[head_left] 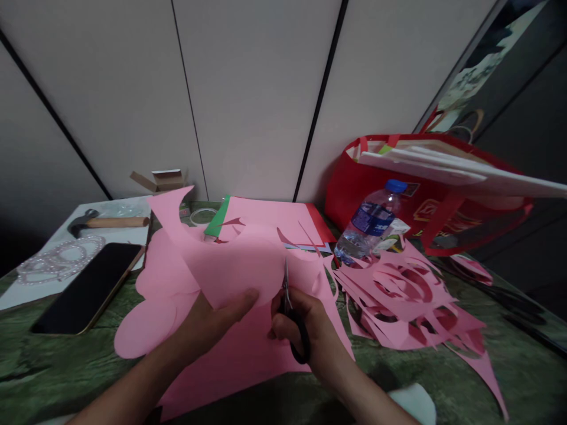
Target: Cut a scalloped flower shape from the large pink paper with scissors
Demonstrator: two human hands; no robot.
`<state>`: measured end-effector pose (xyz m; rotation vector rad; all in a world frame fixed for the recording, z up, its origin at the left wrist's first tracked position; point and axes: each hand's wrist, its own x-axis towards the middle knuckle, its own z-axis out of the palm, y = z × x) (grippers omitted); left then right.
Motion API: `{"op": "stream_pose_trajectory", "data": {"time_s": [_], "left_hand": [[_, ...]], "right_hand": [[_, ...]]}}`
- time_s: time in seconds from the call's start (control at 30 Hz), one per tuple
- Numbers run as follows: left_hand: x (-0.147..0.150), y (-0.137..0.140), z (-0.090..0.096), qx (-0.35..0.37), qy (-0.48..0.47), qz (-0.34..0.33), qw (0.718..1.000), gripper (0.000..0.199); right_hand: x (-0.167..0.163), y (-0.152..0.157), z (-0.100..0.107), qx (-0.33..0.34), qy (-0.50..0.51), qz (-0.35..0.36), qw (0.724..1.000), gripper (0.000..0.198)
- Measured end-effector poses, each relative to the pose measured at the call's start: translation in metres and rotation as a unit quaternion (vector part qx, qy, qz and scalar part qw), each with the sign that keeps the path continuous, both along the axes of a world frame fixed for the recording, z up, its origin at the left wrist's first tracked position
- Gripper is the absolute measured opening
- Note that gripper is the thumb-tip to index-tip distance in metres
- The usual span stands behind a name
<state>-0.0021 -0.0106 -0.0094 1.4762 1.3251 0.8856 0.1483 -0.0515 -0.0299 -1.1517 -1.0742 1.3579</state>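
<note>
My left hand (221, 321) grips a sheet of pink paper (234, 265) with curved cut-outs along its edge, thumb on top and the other fingers hidden beneath. My right hand (305, 324) is closed around the black handles of a pair of scissors (286, 295). The scissor blades point away from me and meet the right side of the held paper. Rounded pink cut pieces (148, 324) lie to the left, partly under the held paper. Below both hands a larger pink sheet (239, 360) rests on the table.
Pink paper scraps (398, 295) are heaped on the right, near a water bottle (372, 221) and a red bag (354, 171). On the left are a phone (91, 289), a bead string (62, 260) and a hammer (110, 222). Coloured sheets (274, 215) lie towards the wall.
</note>
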Motion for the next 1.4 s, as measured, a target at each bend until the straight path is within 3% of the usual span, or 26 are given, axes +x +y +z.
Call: {"op": "stream_pose_trajectory", "data": {"time_s": [0.4, 0.57, 0.77, 1.03, 1.2, 1.3, 1.4], "left_hand": [[0.005, 0.0, 0.007, 0.013, -0.004, 0.017, 1.0, 0.018], [0.004, 0.001, 0.001, 0.025, -0.014, 0.036, 0.999, 0.02], [-0.001, 0.006, -0.004, 0.024, -0.012, -0.001, 1.0, 0.018], [-0.001, 0.008, -0.008, 0.022, -0.043, 0.01, 0.999, 0.015], [-0.002, 0.01, -0.014, 0.026, -0.1, -0.017, 0.994, 0.027], [0.001, 0.004, -0.011, 0.025, -0.089, 0.009, 0.996, 0.021], [0.007, -0.004, -0.003, -0.007, -0.003, 0.074, 0.997, 0.024]], "right_hand": [[-0.001, 0.0, 0.0, -0.009, 0.026, -0.005, 1.0, 0.014], [-0.001, 0.0, -0.002, -0.013, 0.025, -0.01, 1.0, 0.014], [0.0, 0.0, -0.006, 0.0, 0.024, -0.003, 1.0, 0.015], [0.0, 0.0, -0.011, -0.005, 0.035, -0.005, 0.999, 0.016], [-0.003, -0.001, -0.01, -0.018, 0.049, -0.006, 0.999, 0.015], [-0.006, -0.003, -0.01, -0.017, 0.047, 0.003, 0.999, 0.015], [-0.009, -0.004, -0.011, -0.019, 0.048, 0.02, 0.998, 0.017]]}}
